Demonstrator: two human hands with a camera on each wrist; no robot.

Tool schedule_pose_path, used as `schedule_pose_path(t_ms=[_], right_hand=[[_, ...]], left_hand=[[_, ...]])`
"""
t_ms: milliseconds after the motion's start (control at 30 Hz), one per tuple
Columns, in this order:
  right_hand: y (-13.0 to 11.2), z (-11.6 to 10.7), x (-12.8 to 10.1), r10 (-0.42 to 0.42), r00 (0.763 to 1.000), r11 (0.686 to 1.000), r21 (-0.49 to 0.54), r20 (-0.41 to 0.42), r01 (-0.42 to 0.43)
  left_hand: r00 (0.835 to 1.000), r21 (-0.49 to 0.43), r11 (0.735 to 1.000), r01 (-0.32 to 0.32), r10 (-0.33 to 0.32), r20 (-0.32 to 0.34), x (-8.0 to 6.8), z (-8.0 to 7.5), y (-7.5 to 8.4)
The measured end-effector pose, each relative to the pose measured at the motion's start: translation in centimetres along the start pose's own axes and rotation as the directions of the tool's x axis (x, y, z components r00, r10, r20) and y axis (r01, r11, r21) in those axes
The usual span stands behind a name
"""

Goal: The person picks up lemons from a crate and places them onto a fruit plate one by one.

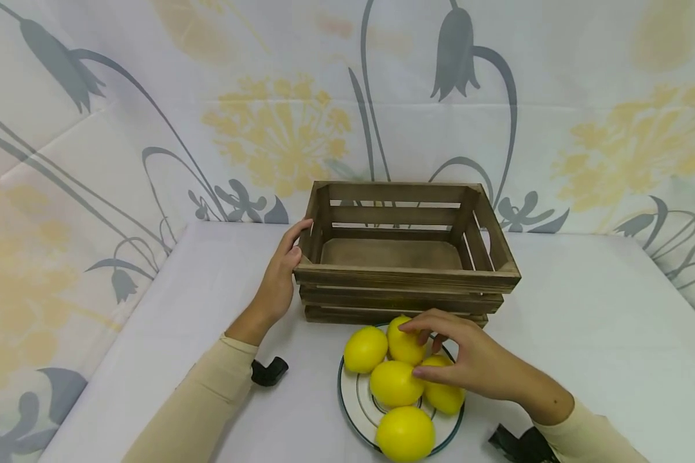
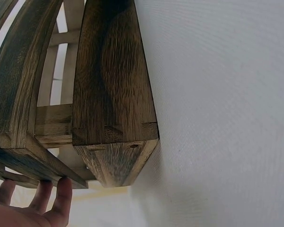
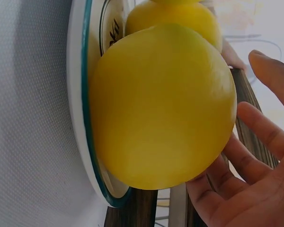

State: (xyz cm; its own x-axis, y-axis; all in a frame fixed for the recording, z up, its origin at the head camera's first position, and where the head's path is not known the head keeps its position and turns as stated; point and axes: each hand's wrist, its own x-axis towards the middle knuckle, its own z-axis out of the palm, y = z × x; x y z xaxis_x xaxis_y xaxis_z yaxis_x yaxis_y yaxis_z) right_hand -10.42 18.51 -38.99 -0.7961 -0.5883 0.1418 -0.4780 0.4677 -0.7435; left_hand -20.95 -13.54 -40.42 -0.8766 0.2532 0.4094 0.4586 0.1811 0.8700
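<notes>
My left hand point(image 1: 275, 283) lies against the left end of a brown wooden slatted crate point(image 1: 405, 278). In the left wrist view, several fingertips point(image 2: 62, 201) touch the outer side of the crate's end slats. Several yellow lemons point(image 1: 396, 383) lie on a round white plate point(image 1: 354, 406) with a dark teal rim, just in front of the crate. Over the far right part of the plate, my right hand point(image 1: 477, 360) has its fingers and thumb spread above the lemons. A large lemon point(image 3: 163, 109) fills the right wrist view, with the fingers beside it and not wrapped round it.
The crate's inside floor point(image 1: 390, 253) shows bare wood. A white cloth covers the table point(image 1: 591, 334). Behind it hangs a flower-patterned cloth point(image 1: 405, 83). Black wrist straps point(image 1: 269, 372) show at both forearms.
</notes>
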Motion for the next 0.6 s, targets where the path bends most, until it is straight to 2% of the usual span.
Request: schedule_pose_path(t_ms=[233, 367, 500, 600], right_hand=[[-0.1, 0.1, -0.1, -0.015, 1.0, 1.0, 0.011, -0.017, 0.016], [-0.3, -0.1, 0.1, -0.074, 0.996, 0.997, -0.019, -0.044, 0.073], [-1.2, -0.7, -0.1, -0.158, 0.98, 0.984, -0.107, -0.122, 0.145], [-1.9, -1.5, -0.7, -0.208, 0.954, 0.965, -0.203, -0.217, 0.165]], left_hand=[[1.0, 0.004, 1.0, 0.006, -0.006, -0.003, -0.2, -0.1, 0.2], [1.0, 0.005, 1.0, 0.008, -0.008, -0.009, -0.3, -0.2, 0.1], [0.999, 0.021, 0.999, 0.029, -0.029, 0.017, -0.3, -0.4, 0.1], [0.998, 0.056, 0.997, 0.059, -0.061, 0.032, -0.7, -1.1, 0.1]])
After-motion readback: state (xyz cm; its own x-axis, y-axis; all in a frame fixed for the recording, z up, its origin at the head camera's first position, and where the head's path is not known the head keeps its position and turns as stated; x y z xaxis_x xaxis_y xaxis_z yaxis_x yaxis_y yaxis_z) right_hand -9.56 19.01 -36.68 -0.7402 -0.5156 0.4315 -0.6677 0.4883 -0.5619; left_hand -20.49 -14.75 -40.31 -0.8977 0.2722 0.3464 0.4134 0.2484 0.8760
